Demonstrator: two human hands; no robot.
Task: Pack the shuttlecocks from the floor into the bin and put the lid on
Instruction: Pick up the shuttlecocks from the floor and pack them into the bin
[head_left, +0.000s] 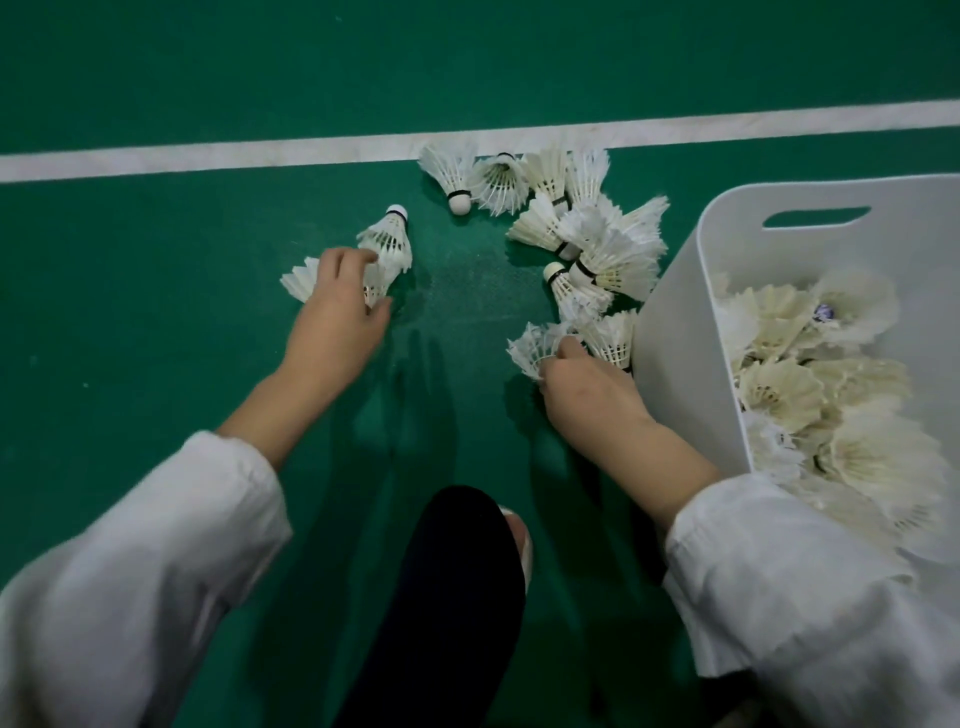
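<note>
Several white feather shuttlecocks (582, 228) lie in a loose pile on the green floor beside the white bin (680, 332), which stands at the right and holds many shuttlecocks (810, 374). My left hand (337, 312) is closed over shuttlecocks (387, 244) at the left of the pile; one sticks out under its fingers, another fans out at its left. My right hand (587, 384) pinches the feathers of a shuttlecock (535, 348) on the floor right next to the bin wall. No lid is in view.
A white court line (260, 153) crosses the floor behind the pile. My dark trouser knee and a light shoe (457, 571) are at the bottom centre between my white sleeves. The bin has a slot handle (815, 217) in its far wall.
</note>
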